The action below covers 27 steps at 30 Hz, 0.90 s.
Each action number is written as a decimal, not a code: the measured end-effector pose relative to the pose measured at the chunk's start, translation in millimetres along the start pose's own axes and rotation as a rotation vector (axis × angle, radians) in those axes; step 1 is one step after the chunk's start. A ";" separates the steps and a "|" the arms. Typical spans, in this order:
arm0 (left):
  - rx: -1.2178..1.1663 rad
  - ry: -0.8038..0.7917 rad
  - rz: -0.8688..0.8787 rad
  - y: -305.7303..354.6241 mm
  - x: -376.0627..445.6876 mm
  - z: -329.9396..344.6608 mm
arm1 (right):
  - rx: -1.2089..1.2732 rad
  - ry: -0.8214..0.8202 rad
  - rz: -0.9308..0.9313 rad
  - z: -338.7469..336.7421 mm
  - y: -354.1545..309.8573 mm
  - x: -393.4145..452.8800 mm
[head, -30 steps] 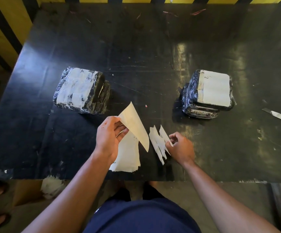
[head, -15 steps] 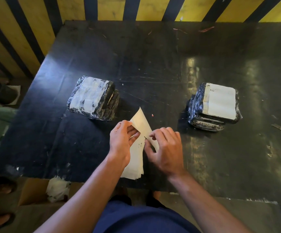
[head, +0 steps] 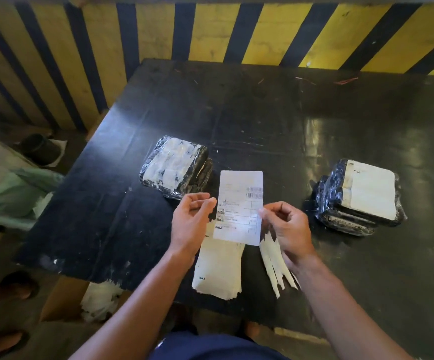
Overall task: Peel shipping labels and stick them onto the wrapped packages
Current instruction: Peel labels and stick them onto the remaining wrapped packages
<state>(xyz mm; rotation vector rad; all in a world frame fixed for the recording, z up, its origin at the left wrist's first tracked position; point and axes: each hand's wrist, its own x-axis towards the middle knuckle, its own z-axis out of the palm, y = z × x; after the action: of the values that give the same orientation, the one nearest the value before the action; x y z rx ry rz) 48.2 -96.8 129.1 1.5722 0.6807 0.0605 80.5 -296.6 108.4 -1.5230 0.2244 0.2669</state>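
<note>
Black table [head: 262, 120], scuffed, set against a yellow-and-black striped wall [head: 210, 29].

Two wrapped packages, well apart. Right package [head: 361, 194]: dark shiny wrap, white label already across the top; judged done. Left package [head: 177, 167]: same wrap, top pale and patchy; whether labelled, cannot tell.

Stack of labels [head: 218, 268] at the near edge, below the hands; more left to peel.

Loose label [head: 240, 207], printed, barcode at upper right, held upright above the table between the two packages. Judged peeled, not yet stuck.

Left hand [head: 191, 222]: fingertips pinching the label's left edge. Right hand [head: 287, 227]: fingertips pinching its right edge.

Backing strips [head: 275, 261], narrow white slivers fanned under the right hand; discarded.
</note>
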 end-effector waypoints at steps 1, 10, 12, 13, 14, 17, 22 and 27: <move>-0.001 -0.011 -0.041 0.3 7.1 -9.6 | 0.080 -0.025 0.058 4.4 -3.4 0.7; -0.116 -0.283 -0.153 9.5 51.4 -70.7 | 0.285 -0.047 0.209 72.9 -10.7 5.8; -0.109 -0.258 -0.136 11.5 61.1 -81.7 | 0.265 -0.034 0.225 88.1 -8.8 10.1; -0.095 -0.242 -0.127 12.0 66.9 -87.6 | 0.245 -0.025 0.228 96.3 -7.4 12.7; -0.078 -0.227 -0.121 12.4 73.2 -93.3 | 0.220 -0.011 0.226 105.1 -5.8 15.6; 0.005 -0.181 -0.097 13.4 94.3 -108.7 | 0.143 0.075 0.203 134.4 -1.0 26.7; 0.249 -0.043 0.011 18.9 141.2 -130.0 | 0.025 0.230 0.175 186.9 -2.3 52.4; 0.335 0.012 0.025 31.7 188.0 -136.7 | 0.000 0.315 0.204 222.5 -1.3 89.5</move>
<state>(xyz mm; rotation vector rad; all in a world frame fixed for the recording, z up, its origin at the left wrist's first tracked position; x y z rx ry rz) 155.3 111.1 110.9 1.9022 0.7064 -0.0279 161.1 -71.5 90.3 -1.5394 0.6313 0.1866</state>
